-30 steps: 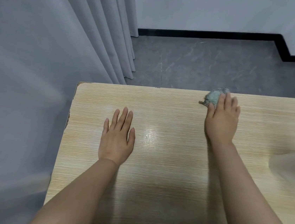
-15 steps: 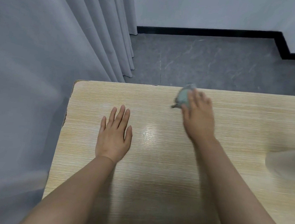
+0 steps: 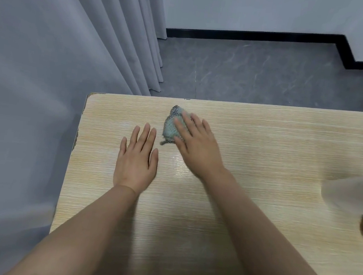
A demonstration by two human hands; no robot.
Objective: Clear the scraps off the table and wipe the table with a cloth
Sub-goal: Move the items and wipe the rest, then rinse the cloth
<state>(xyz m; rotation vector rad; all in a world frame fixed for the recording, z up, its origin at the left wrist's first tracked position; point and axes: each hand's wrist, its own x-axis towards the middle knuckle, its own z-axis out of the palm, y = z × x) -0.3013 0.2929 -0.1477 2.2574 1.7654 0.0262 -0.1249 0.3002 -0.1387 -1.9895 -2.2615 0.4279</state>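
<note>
While the wiping goes on: I judge the scrap-clearing part done, since no scraps show anywhere on the light wood-grain counter [image 3: 265,147] that I can see.
Cloth: my small grey-green woven cloth with a checked edge [image 3: 171,126] lies bunched on the counter near the far edge, towards the far left corner and just beyond my left hand.
Right hand: my right hand [image 3: 195,145] presses down on the cloth with its fingers straight and spread, flat on top of it and not curled round it.
Left hand: my left hand [image 3: 136,158] lies flat on the bare counter, fingers straight and close together, holding nothing; it seems to steady me as I lean in.
Gap between the two: the cloth sits just beside my left fingertips without touching them.
Sheen: a shiny patch shows on the wood between my hands, though I cannot tell whether it is damp or only reflected light.
Right edge: a blurred pale rounded object with a green mark [image 3: 359,198] rests at the right side of the counter; I cannot tell what it is.
Left to do: as I judge it, the near half of the counter, the left corner strip and the area around that pale object may need passes; how much has been wiped I cannot tell.
</note>
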